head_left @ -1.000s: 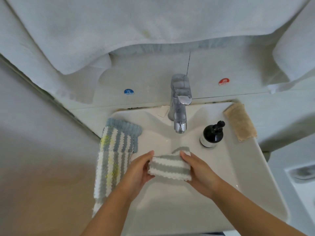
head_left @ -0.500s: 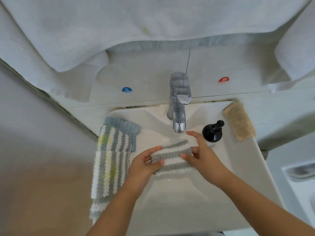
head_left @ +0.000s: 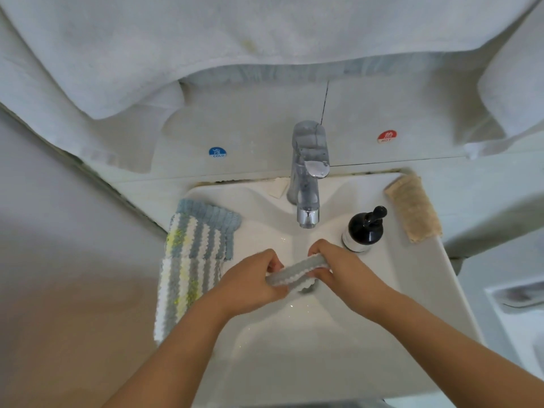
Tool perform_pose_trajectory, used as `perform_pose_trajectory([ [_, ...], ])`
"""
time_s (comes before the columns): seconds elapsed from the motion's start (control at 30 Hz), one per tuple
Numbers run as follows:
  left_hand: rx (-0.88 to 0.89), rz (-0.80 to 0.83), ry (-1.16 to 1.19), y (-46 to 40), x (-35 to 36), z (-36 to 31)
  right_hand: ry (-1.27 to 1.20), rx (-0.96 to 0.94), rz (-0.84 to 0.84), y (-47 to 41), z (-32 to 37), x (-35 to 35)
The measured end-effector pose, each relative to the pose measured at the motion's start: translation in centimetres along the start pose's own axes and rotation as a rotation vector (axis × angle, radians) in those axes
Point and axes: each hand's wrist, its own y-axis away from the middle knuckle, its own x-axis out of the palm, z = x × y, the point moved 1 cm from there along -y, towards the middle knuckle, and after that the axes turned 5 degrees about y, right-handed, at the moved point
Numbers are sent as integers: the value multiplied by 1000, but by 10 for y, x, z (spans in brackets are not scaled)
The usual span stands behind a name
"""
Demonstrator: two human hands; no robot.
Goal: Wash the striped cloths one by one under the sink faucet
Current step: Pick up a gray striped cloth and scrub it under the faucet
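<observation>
**Both hands grip a rolled striped cloth below the faucet**

At the centre of the frame, over the sink (head_left: pixel 412 304), a grey-and-white cloth (head_left: pixel 297 270) is bunched into a narrow roll and held between two hands. The left hand (head_left: pixel 250 281) curls its fingers round the lower-left end; the right hand (head_left: pixel 341 269) curls round the upper-right end, so the roll slants up toward the right. It sits just below the spout of the faucet (head_left: pixel 307 184), which stands at the back of the basin. Whether water is running cannot be told.

Left of centre, more striped cloths (head_left: pixel 191 260) in grey, white and yellow lie draped over the sink's left rim. A black pump bottle (head_left: pixel 365 229) stands on the rim to the right of the faucet, close to the right hand. A beige sponge (head_left: pixel 413 209) lies further right, at the sink's corner.
</observation>
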Motion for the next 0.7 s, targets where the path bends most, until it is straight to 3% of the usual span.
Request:
perform_pose_trajectory([
  [0.1,-95,124,113,-6,5,-11,-193,27,80,-5,2,-2],
  [0.27,-266,255,771,-6,14,-23,-425,154,-87,0,-13,4],
  [0.4,-516,321,1169,-10,16,-24,116,-220,-202,21,-30,19],
  [0.53,-616,732,1513,-13,21,-29,244,-353,-359,1,-29,35],
  [0.63,-570,908,1520,-14,21,-25,311,-452,-484,-20,-28,31],
  [0.7,-544,863,1311,-13,14,-23,478,-547,-426,-27,-30,23],
])
